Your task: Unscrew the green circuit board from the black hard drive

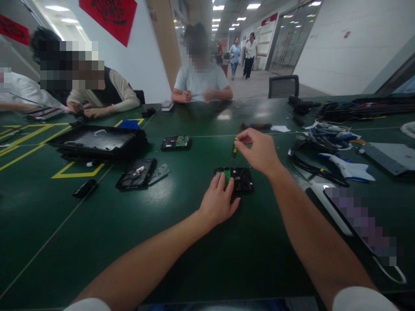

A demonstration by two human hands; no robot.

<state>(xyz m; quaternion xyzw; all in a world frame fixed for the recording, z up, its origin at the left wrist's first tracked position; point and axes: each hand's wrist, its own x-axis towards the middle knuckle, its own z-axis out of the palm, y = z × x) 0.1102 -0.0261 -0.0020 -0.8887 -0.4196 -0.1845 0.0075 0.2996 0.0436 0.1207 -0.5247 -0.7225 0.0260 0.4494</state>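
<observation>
A black hard drive (244, 179) with a green circuit board (223, 173) on its upper face lies flat on the table in front of me. My left hand (218, 198) rests on the drive's left part, fingers stretched out over the board. Above the drive, my right hand (259, 149) pinches the top of a small screwdriver (234, 150) with a yellow and dark handle. The screwdriver stands nearly upright, its thin shaft pointing down at the board; whether the tip sits in a screw is too small to tell.
Left of the drive lie another hard drive (136, 173), a loose circuit board (159, 174) and a third drive (176, 142). A black tray (100, 140) stands farther left. Cables (319, 166), gloves (348, 167) and a metal box (391, 156) crowd the right. People sit across the green table (181, 242).
</observation>
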